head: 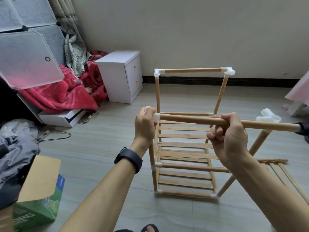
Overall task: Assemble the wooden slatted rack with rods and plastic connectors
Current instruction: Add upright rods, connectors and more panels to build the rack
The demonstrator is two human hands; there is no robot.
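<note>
Floor: pale wood-grain boards, bearing all items listed below; wall behind it plain, with a dark skirting strip.

Rack: partly built, standing on the floor at centre frame; wooden uprights joined by white plastic corners; two slatted shelves in place, one at mid height and one near the floor; rear top rail fitted between two white corner connectors; the front right upright leans outward, its top not joined to the frame.

White cabinet: against the wall, left of the rack; red blanket heaped beside it; green carton with open flap at lower left.

Spare slat panel: lying flat on the floor to the right of the rack.

Rod: held level across the front top of the rack; its left end meets the white connector at the front left corner; its right end reaches past the leaning upright.

Right hand: clenched around the rod near mid-length, fingers wrapped beneath.

Left hand: closed over the front left connector, thumb on top; dark wristband on that wrist.

Loose connector: white, multi-socket, seen just behind the rod's right end; whether it touches the rod cannot be told.
</note>
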